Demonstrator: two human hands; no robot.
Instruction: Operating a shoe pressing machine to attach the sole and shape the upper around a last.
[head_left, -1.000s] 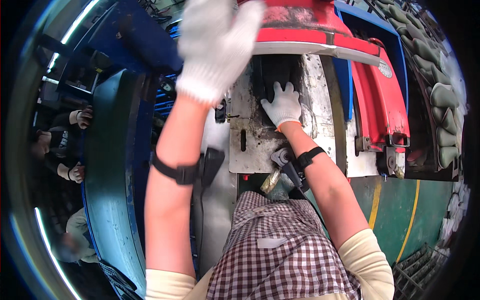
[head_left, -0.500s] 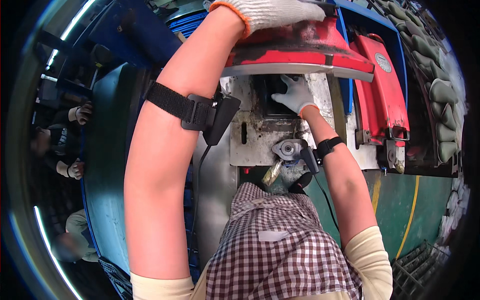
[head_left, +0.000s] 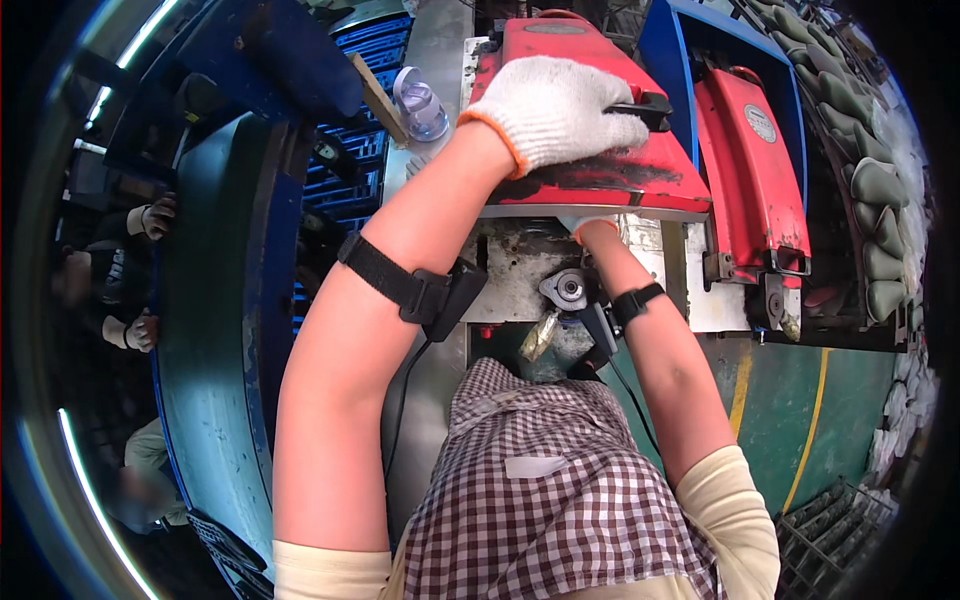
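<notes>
My left hand [head_left: 565,115], in a white knitted glove with an orange cuff, is closed round the black handle [head_left: 654,110] of a red machine lid [head_left: 655,168]. The lid hangs low over a stained metal bed [head_left: 520,270], its pale front edge toward me. Under that edge reaches my right hand [head_left: 592,222], gloved the same way. Only its cuff and a little of the glove show, and the fingers are hidden by the lid. A round metal fitting [head_left: 570,290] sits at the bed's front, left of my right forearm.
A second red machine [head_left: 755,170] stands to the right in a blue housing [head_left: 655,45]. Grey-green moulded pieces [head_left: 880,180] line the far right. A clear bottle [head_left: 424,112] stands beyond my left forearm. At the far left, other people's gloved hands [head_left: 153,217] show beside a long green surface [head_left: 205,370].
My left hand has brought the lid down and toward me. The right hand, visible with spread fingers over a dark plate before, is now mostly covered by the lid.
</notes>
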